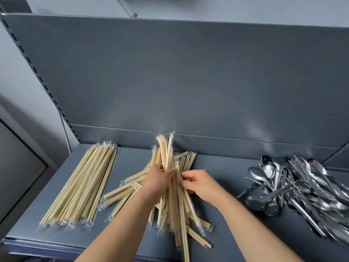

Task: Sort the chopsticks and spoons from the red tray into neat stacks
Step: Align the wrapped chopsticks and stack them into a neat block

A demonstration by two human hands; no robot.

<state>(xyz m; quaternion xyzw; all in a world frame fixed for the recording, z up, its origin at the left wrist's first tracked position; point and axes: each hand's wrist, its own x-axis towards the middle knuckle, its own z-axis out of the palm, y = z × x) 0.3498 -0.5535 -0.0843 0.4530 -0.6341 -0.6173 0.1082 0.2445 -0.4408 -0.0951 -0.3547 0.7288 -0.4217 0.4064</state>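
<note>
A neat stack of wrapped wooden chopsticks lies on the left of the grey shelf. In the middle a loose, crossed heap of wrapped chopsticks spreads out. My left hand grips an upright bundle of chopsticks lifted out of that heap. Just to its right, my right hand has its fingers curled in against the bundle's lower part and pinches some of the sticks. A jumbled pile of metal spoons lies at the right. No red tray is in view.
The grey shelf has a tall grey back panel right behind the chopsticks. Its front edge runs along the bottom left. A slotted upright stands at the left.
</note>
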